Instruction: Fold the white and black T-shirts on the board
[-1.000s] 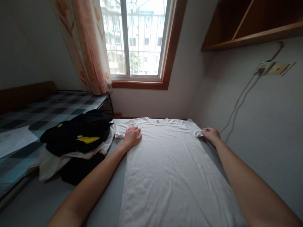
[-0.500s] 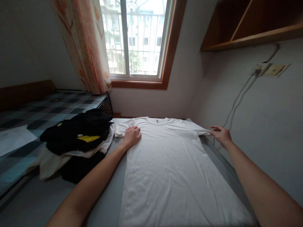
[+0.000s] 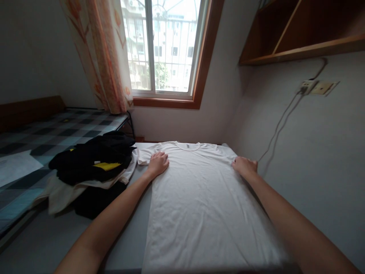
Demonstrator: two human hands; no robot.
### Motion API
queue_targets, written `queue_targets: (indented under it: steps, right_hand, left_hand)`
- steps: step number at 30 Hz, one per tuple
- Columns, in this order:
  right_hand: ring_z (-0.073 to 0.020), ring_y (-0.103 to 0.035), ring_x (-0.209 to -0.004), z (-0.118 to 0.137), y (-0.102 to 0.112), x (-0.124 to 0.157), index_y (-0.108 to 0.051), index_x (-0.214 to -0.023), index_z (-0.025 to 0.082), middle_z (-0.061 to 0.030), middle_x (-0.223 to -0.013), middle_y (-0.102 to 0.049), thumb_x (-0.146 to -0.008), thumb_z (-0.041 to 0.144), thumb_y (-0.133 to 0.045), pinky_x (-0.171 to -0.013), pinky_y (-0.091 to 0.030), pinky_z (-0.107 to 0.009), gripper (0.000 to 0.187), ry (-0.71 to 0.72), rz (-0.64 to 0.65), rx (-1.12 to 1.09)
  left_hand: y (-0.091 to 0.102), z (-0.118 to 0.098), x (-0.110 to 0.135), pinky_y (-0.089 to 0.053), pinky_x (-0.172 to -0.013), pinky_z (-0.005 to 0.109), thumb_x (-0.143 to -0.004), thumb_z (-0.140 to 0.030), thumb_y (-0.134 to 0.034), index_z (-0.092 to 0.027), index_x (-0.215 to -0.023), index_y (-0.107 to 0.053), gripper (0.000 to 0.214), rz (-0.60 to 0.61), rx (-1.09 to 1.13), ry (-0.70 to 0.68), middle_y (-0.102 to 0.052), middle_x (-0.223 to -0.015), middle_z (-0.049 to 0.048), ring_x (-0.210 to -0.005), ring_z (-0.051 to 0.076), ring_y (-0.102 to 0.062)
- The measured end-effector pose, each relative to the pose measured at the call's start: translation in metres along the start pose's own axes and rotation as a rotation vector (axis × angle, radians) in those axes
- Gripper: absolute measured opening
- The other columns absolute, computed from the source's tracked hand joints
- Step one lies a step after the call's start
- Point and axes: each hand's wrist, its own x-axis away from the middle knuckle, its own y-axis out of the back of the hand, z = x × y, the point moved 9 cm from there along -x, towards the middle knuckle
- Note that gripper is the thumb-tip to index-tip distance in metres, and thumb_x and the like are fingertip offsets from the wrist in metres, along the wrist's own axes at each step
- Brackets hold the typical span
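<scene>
A white short-sleeved T-shirt (image 3: 196, 198) lies spread out on the grey table, its round neckline toward the window and its lower part toward me. My left hand (image 3: 158, 163) rests on the shirt beside the left-hand sleeve, palm down, fingers lying on the cloth. At the opposite shoulder, my right hand (image 3: 245, 166) is curled closed at the right-hand sleeve, with the fabric at its fingertips. That hand covers most of the sleeve. Soft creases run down the front of the shirt.
A pile of dark clothes (image 3: 94, 160) with a yellow patch sits left of the shirt, pale cloth under it. Beyond is a checkered bed (image 3: 71, 127) with a paper sheet (image 3: 18, 167). A wall with a hanging cable (image 3: 275, 131) borders the right side, below a wooden shelf (image 3: 302, 49).
My right hand has moved left, from the stretched-out sleeve tip to close by the shirt's shoulder, and its fingers have curled in. My left hand stays in place.
</scene>
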Motion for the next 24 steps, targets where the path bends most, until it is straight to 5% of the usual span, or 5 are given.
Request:
queue_targets:
  steps: [4, 12, 19, 24]
  right_hand:
    - [-0.0312, -0.055, -0.108, 0.050, 0.026, 0.015, -0.070, -0.107, 0.017, -0.0147, -0.115, -0.065, -0.088, 0.028, -0.043, -0.087, -0.038, -0.044, 0.035, 0.040, -0.133, -0.057]
    - [-0.0260, -0.054, -0.109, 0.162, 0.008, 0.057, -0.067, -0.112, 0.024, -0.0088, -0.118, -0.063, -0.088, 0.038, -0.046, -0.089, -0.038, -0.038, 0.035, 0.193, 0.055, -0.405]
    - [-0.0273, -0.045, -0.119, 0.169, -0.010, 0.072, -0.061, -0.124, 0.026, -0.0108, -0.131, -0.052, -0.091, 0.045, -0.046, -0.097, -0.035, -0.039, 0.042, 0.186, -0.053, -0.363]
    - [-0.0288, -0.025, -0.140, 0.166, -0.024, 0.065, -0.041, -0.145, 0.025, -0.0090, -0.154, -0.032, -0.095, 0.054, -0.031, -0.111, -0.019, -0.044, 0.059, 0.217, -0.001, -0.281]
  left_hand:
    - [-0.003, 0.000, 0.000, -0.035, -0.106, 0.039, -0.090, -0.031, -0.046, -0.024, -0.113, -0.063, 0.030, 0.015, -0.006, -0.012, -0.059, -0.129, 0.0070, -0.123, 0.024, -0.049]
    - [-0.015, 0.003, 0.006, -0.024, -0.113, 0.049, -0.092, -0.042, -0.039, -0.025, -0.138, -0.047, 0.050, 0.162, -0.060, 0.001, -0.041, -0.150, 0.0083, -0.140, 0.029, -0.031]
    - [-0.001, 0.016, 0.014, -0.014, -0.110, 0.065, -0.088, -0.052, -0.039, -0.024, -0.144, -0.041, 0.062, 0.105, -0.171, 0.304, -0.029, -0.156, 0.0123, -0.140, 0.045, -0.023]
    - [-0.010, 0.019, 0.013, -0.010, -0.107, 0.070, -0.088, -0.053, -0.035, -0.027, -0.145, -0.039, 0.063, 0.174, -0.118, 0.320, -0.026, -0.157, 0.0097, -0.141, 0.048, -0.017]
